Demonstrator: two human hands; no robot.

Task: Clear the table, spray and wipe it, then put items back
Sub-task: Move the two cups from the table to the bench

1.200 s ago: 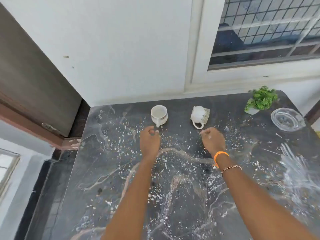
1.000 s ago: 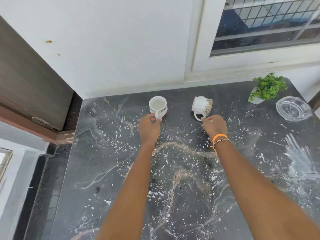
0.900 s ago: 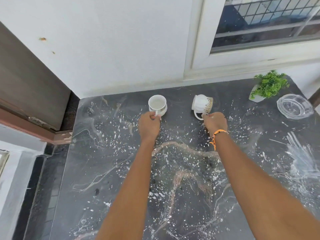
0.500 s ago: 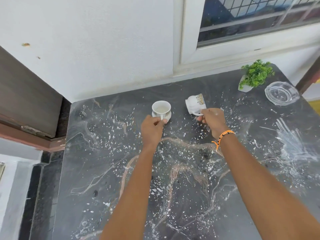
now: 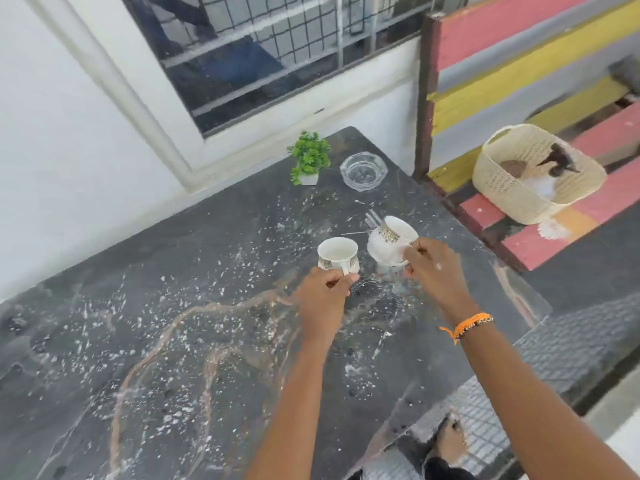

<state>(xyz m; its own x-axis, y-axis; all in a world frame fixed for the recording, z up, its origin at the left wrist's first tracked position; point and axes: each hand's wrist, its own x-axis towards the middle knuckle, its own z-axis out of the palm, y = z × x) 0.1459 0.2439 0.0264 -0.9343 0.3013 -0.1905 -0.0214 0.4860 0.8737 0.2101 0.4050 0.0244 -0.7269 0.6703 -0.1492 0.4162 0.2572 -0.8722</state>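
Two white cups with gold patterns are held above a dark marble table (image 5: 173, 271) speckled with white. The left hand (image 5: 320, 301) pinches the handle of the upright cup (image 5: 337, 256). Just beside it, the right hand (image 5: 434, 271) pinches the handle of the tilted cup (image 5: 391, 244), its mouth facing away. At the table's far corner stand a small green plant (image 5: 309, 156) and, beside it, a clear glass dish (image 5: 363, 170). A woven basket (image 5: 530, 178) sits on a striped bench to the right.
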